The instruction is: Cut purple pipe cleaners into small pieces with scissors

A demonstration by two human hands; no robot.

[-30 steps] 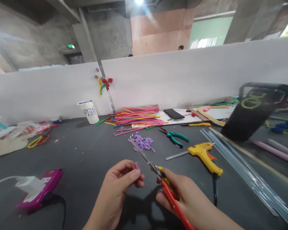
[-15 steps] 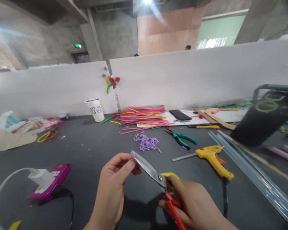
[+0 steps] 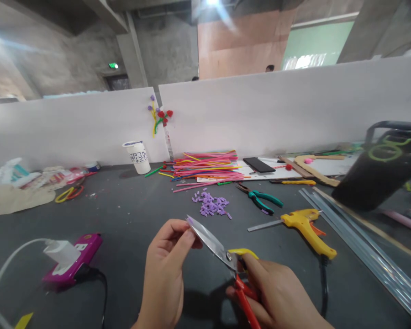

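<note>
My right hand (image 3: pixel 277 290) is wrapped round the handles of the scissors (image 3: pixel 214 240), one handle red and one yellow. The blades lie nearly together and point up and left, their tips against the fingers of my left hand (image 3: pixel 169 256). Thumb and forefinger of that hand pinch a purple pipe cleaner (image 3: pixel 189 221); only a bit of it shows at the blade tips, the rest is hidden. Just beyond, a pile of short purple pipe cleaner pieces (image 3: pixel 212 205) lies on the dark table (image 3: pixel 123 246).
Behind the pile lies a bundle of coloured pipe cleaners (image 3: pixel 205 167). Teal-handled pliers (image 3: pixel 260 198), a yellow glue gun (image 3: pixel 303 224) and clear glue sticks (image 3: pixel 359 246) are at right. A magenta power strip (image 3: pixel 89 249), white cup (image 3: pixel 137 157) and second scissors (image 3: pixel 68 194) are at left.
The whole view has shifted slightly. Both hands and the scissors keep almost the same pose, with the blade tips still at the left fingers.
</note>
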